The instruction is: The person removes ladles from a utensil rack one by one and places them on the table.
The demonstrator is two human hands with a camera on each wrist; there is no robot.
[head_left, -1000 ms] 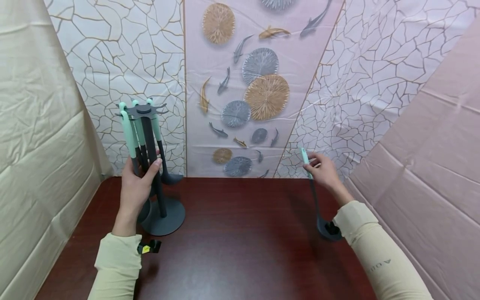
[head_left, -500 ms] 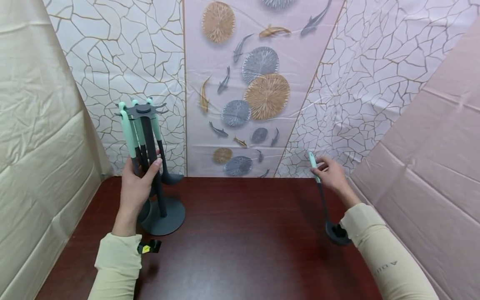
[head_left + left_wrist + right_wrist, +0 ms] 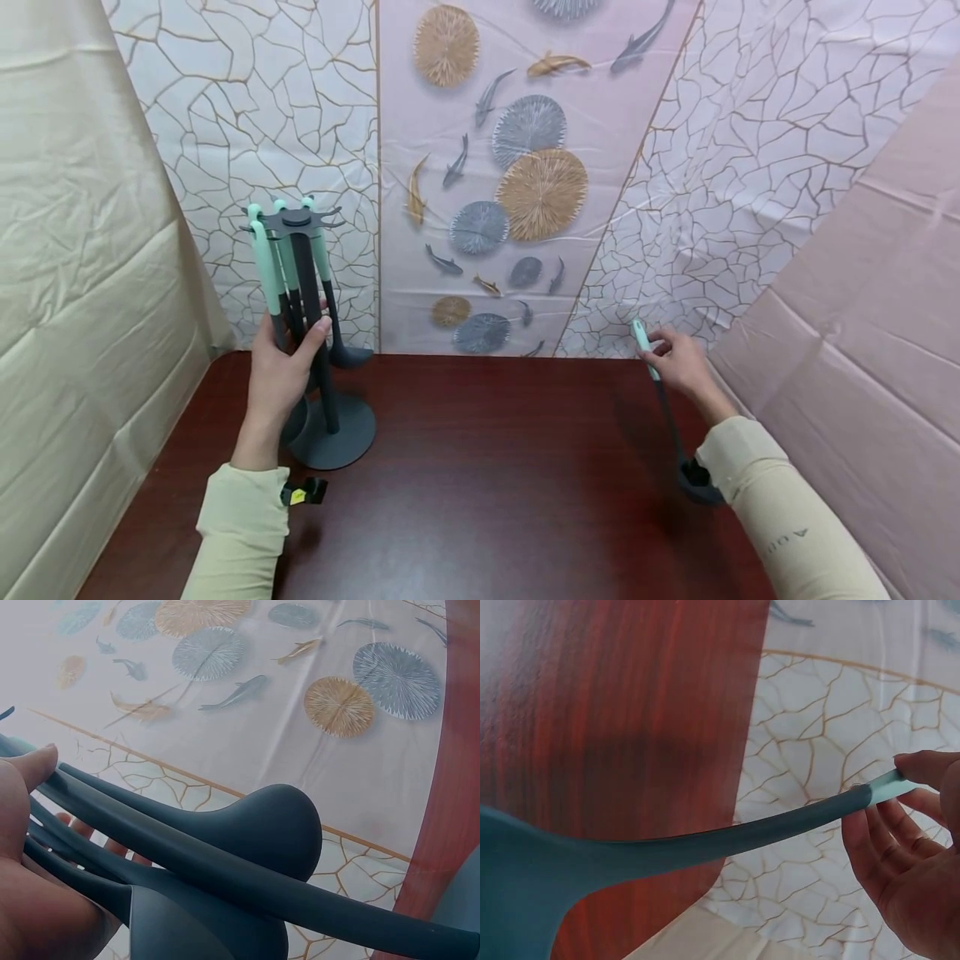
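On the left of the head view, a dark grey utensil stand (image 3: 297,218) rises from its round base (image 3: 345,437). Several kitchen utensils (image 3: 267,271) with mint-green handles hang from its hooks. My left hand (image 3: 276,379) is wrapped round the pole and some of the utensil shafts, its thumb across the pole in the left wrist view. Far to the right, my right hand (image 3: 678,364) pinches the mint handle of a ladle (image 3: 780,831) between thumb and fingertips. This ladle hangs downward, its dark head partly hidden by the wrist camera and sleeve.
Both hands are over a dark red-brown table (image 3: 480,483). A patterned cloth (image 3: 480,175) with fish and round leaf prints hangs behind the table. Plain beige cloth (image 3: 82,275) walls in the left side, and pinkish cloth (image 3: 862,308) the right.
My right hand has moved right and slightly down, carrying the ladle with it. My left hand keeps its grip on the stand; the head view has shifted slightly.
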